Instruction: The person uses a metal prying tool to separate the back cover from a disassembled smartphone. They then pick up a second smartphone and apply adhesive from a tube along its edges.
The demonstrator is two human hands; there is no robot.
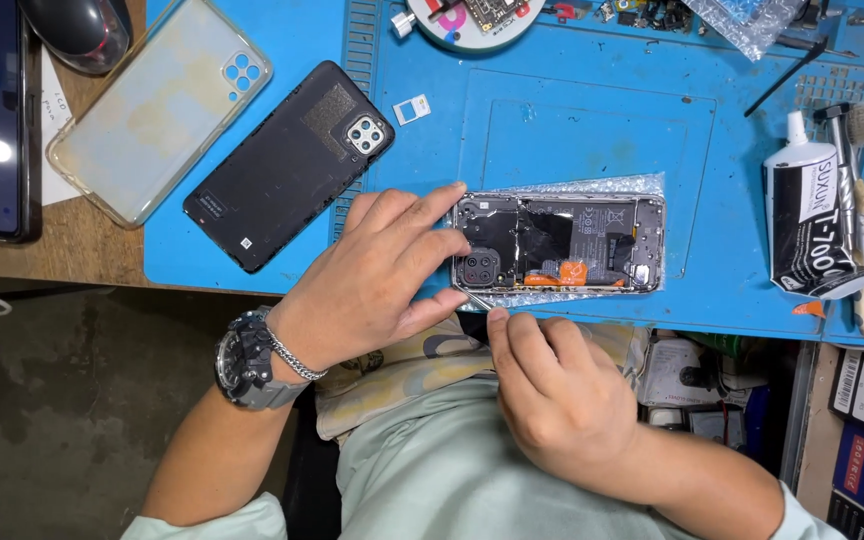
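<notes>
Left hand [377, 275] clamps camera end of opened phone [559, 243], steadying it on blue mat [592, 130]; right hand [552, 390] pinches thin metal tool [477, 298] at phone's near edge; removed back cover [287, 165] lies left of phone, out of way.

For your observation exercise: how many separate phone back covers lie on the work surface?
2: a clear case at upper left, partly on the wood, and a black back cover right of it on the blue mat. None seems hidden.
</notes>
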